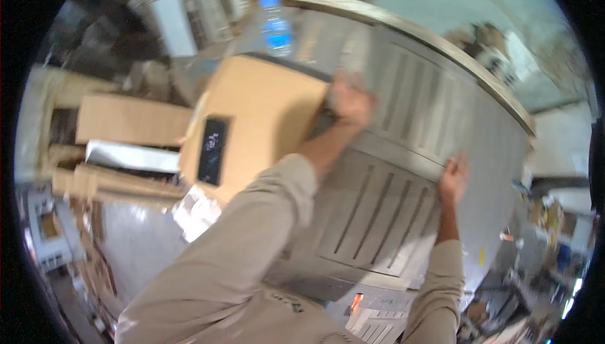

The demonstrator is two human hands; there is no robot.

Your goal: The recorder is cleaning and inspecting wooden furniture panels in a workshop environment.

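Note:
A large grey door-like panel (403, 149) with long grooves lies in front of me. My left hand (353, 98) reaches across to the far right corner of a flat tan board (271, 104), and motion smears its fingers. I cannot tell whether it touches the board or the panel. On the board lies a dark rectangular piece (214, 150). Over the right part of the panel is my right hand (455, 180), fingers stretched out and holding nothing visible. Beyond the board stands a clear plastic bottle (277, 34) with a blue cap.
A pale curved-looking edge (441, 45) runs behind the panel. Wooden boards (132, 120) and offcuts are stacked at the left, beside crumpled white material (196, 213). An orange-handled tool (357, 303) is close to my body. Clutter covers the floor at the right.

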